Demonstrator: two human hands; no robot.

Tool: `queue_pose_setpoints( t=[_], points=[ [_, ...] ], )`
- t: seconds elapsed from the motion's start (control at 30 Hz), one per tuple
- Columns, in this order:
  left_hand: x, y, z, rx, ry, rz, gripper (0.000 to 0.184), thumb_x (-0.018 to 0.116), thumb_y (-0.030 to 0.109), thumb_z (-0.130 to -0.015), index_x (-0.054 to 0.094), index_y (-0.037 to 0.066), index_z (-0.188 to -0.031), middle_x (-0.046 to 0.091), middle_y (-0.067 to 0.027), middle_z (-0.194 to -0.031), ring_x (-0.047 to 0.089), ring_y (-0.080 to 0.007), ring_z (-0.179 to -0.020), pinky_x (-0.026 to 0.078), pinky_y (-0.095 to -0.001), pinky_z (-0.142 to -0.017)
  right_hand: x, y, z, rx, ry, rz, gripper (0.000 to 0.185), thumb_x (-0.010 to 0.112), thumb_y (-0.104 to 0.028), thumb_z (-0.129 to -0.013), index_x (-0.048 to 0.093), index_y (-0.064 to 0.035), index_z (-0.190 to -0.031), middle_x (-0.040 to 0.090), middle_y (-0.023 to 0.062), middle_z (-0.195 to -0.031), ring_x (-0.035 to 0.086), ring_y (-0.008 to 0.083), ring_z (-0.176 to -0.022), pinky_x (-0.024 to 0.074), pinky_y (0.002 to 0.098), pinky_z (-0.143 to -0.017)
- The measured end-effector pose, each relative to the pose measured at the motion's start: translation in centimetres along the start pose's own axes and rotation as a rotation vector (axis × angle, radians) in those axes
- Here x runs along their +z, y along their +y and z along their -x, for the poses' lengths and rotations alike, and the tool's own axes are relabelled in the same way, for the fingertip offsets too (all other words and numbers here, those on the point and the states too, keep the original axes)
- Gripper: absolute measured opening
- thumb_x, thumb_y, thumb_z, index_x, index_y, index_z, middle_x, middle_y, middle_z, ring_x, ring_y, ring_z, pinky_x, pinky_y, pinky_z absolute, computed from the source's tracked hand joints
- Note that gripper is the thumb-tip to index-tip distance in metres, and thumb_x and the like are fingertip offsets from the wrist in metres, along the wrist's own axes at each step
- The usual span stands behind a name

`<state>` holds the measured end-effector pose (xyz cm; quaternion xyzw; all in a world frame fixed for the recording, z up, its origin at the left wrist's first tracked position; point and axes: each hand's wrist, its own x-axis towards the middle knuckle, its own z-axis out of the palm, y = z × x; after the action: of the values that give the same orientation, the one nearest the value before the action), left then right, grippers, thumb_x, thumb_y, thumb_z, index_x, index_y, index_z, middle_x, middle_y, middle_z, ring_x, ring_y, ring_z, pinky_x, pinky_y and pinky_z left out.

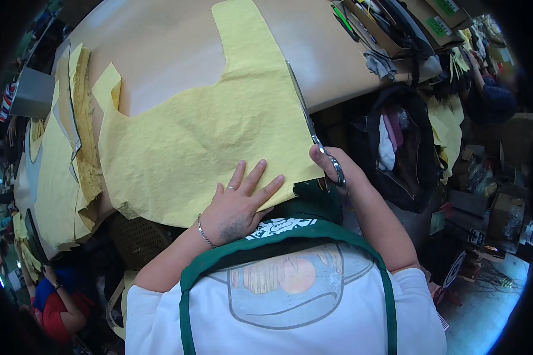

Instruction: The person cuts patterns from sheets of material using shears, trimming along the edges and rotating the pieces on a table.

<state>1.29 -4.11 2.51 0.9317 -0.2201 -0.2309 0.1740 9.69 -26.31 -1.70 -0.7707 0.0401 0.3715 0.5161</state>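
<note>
A wide piece of yellow fabric [177, 130], wrinkled and cut with curved edges, lies over the table and hangs past its near edge. My left hand [240, 204] rests flat on its lower part, fingers spread. At the fabric's right edge, my right hand [348, 171] grips a pair of metal scissors [307, 113] by the handles. The blades point away from me along that edge. Part of the lower blade may be under the fabric; I cannot tell. My right fingers are partly hidden behind the handles.
Left of the fabric lies a thick stack of yellow pieces [59, 195] with a pattern on top. A box of tools and pens [379, 23] stands at the table's far right. Below it hangs an unzipped black bag [405, 148]. Another person's arm [68, 302] shows at lower left.
</note>
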Motion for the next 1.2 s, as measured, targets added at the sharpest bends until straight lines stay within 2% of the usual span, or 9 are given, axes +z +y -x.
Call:
queue_pose_setpoints(
  t=[0.27, 0.37, 0.5, 0.6, 0.8, 0.97, 1.1, 1.17, 1.2],
  points=[
    [0.3, -0.3, 0.1, 0.035, 0.027, 0.037, 0.061, 0.054, 0.021, -0.079, 0.027, 0.025, -0.133, 0.020, -0.0175, -0.137, 0.024, -0.0464, -0.121, 0.037, -0.0495, -0.087, 0.5, -0.3, 1.2, 0.056, 0.067, 0.088, 0.078, 0.046, -0.077, -0.060, 0.051, 0.0004, -0.064, 0.046, 0.0038, -0.049, 0.049, 0.0123, -0.041, 0.0407, 0.0260, -0.040],
    [0.3, -0.6, 0.1, 0.049, 0.011, 0.088, 0.060, 0.054, 0.021, -0.079, 0.027, 0.024, -0.133, 0.020, -0.0182, -0.138, 0.023, -0.0471, -0.121, 0.034, -0.0490, -0.091, 0.1, -0.2, 0.9, 0.046, 0.035, 0.089, 0.078, 0.046, -0.077, -0.061, 0.052, 0.0006, -0.065, 0.048, 0.0047, -0.051, 0.050, 0.0124, -0.045, 0.0410, 0.0260, -0.043],
    [0.0, -0.6, 0.4, 0.081, -0.052, 0.183, 0.059, 0.053, 0.022, -0.081, 0.026, 0.024, -0.133, 0.018, -0.0180, -0.138, 0.021, -0.0476, -0.122, 0.030, -0.0489, -0.096, 0.0, -1.1, -0.4, -0.022, -0.007, -0.068, 0.080, 0.043, -0.079, -0.061, 0.052, 0.0005, -0.065, 0.048, 0.0059, -0.054, 0.049, 0.0124, -0.052, 0.0397, 0.0256, -0.048],
    [0.1, -0.9, 0.7, 0.108, -0.088, 0.242, 0.060, 0.053, 0.023, -0.081, 0.025, 0.023, -0.133, 0.017, -0.0174, -0.139, 0.020, -0.0471, -0.123, 0.029, -0.0487, -0.098, -0.2, -3.2, -0.8, 0.012, -0.040, -0.099, 0.080, 0.042, -0.080, -0.059, 0.050, -0.0007, -0.063, 0.046, 0.0051, -0.053, 0.048, 0.0122, -0.049, 0.0387, 0.0252, -0.046],
    [-0.2, -0.9, 0.9, 0.116, -0.083, 0.241, 0.060, 0.054, 0.023, -0.081, 0.025, 0.023, -0.133, 0.017, -0.0173, -0.139, 0.020, -0.0474, -0.122, 0.028, -0.0481, -0.098, -0.2, -0.3, -2.8, -0.016, 0.027, -0.049, 0.077, 0.042, -0.081, -0.058, 0.046, -0.0042, -0.057, 0.045, 0.0047, -0.050, 0.047, 0.0122, -0.043, 0.0373, 0.0257, -0.039],
    [-0.3, -0.9, 0.9, 0.124, -0.076, 0.258, 0.060, 0.054, 0.022, -0.081, 0.025, 0.023, -0.133, 0.018, -0.0174, -0.138, 0.022, -0.0474, -0.122, 0.029, -0.0476, -0.098, -0.7, 0.5, -2.7, 0.106, -0.001, -0.052, 0.074, 0.057, -0.063, -0.067, 0.055, 0.0078, -0.088, 0.059, 0.0104, -0.082, 0.057, 0.0147, -0.077, 0.0452, 0.0275, -0.069],
    [-0.1, -0.9, 0.8, 0.133, -0.073, 0.261, 0.060, 0.054, 0.021, -0.081, 0.025, 0.023, -0.133, 0.018, -0.0180, -0.138, 0.022, -0.0472, -0.121, 0.029, -0.0474, -0.098, -0.7, 0.4, -2.2, 0.105, -0.010, -0.048, 0.074, 0.056, -0.064, -0.067, 0.055, 0.0072, -0.086, 0.059, 0.0104, -0.081, 0.057, 0.0148, -0.075, 0.0453, 0.0265, -0.068],
    [0.0, -1.0, 0.9, 0.146, -0.072, 0.269, 0.060, 0.055, 0.022, -0.081, 0.025, 0.023, -0.133, 0.018, -0.0181, -0.138, 0.022, -0.0473, -0.121, 0.029, -0.0472, -0.098, -0.6, 0.1, -2.2, 0.068, -0.014, -0.062, 0.074, 0.052, -0.069, -0.065, 0.053, 0.0035, -0.077, 0.054, 0.0083, -0.070, 0.053, 0.0140, -0.064, 0.0426, 0.0262, -0.059],
    [0.0, -1.0, 0.9, 0.154, -0.072, 0.273, 0.060, 0.055, 0.022, -0.081, 0.025, 0.023, -0.133, 0.019, -0.0182, -0.138, 0.023, -0.0473, -0.121, 0.029, -0.0472, -0.098, -0.6, -0.5, -2.1, 0.042, -0.008, -0.064, 0.073, 0.049, -0.073, -0.063, 0.050, 0.0003, -0.067, 0.049, 0.0063, -0.059, 0.050, 0.0131, -0.054, 0.0398, 0.0262, -0.050]
  ],
)
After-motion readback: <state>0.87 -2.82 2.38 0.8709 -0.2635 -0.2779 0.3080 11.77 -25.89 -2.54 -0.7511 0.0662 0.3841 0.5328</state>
